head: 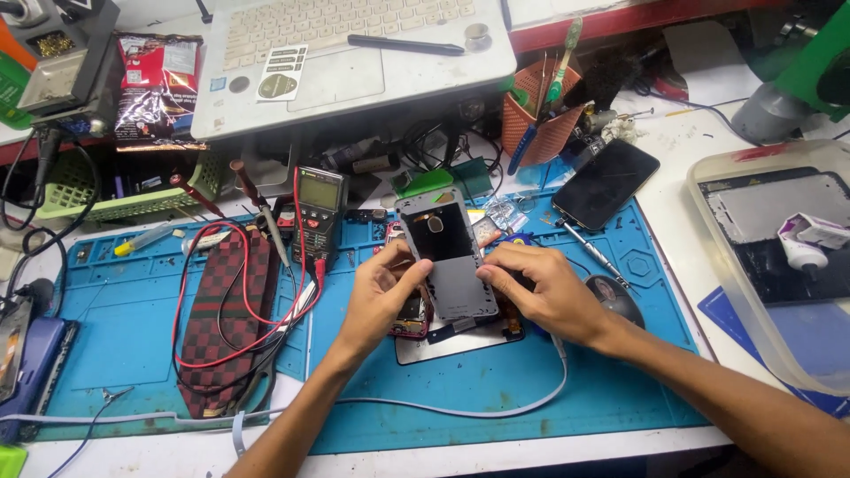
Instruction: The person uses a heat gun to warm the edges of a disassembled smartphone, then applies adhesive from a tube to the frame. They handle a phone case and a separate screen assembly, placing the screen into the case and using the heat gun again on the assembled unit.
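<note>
Both hands grip a grey phone frame (445, 257) by its long edges, the left hand (381, 296) on the left side, the right hand (540, 292) on the right, holding it tilted above a metal plate (443, 341) on the blue mat (460, 389) near the middle of the bench (691, 142). A slip of either thumb could, I judge, drop the frame onto the small parts lying under it, or flex it. Just left, the red and black meter leads (190, 301) loop over a checked pouch (230, 310), close enough to snag the left wrist. A grey cable (496, 409) curves along the near edge. Farther off stand the multimeter (319, 208), a dark phone (606, 183), an orange tool cup (544, 111) and a laptop (354, 53); a clear plastic tub (708, 199) crowds the right.
</note>
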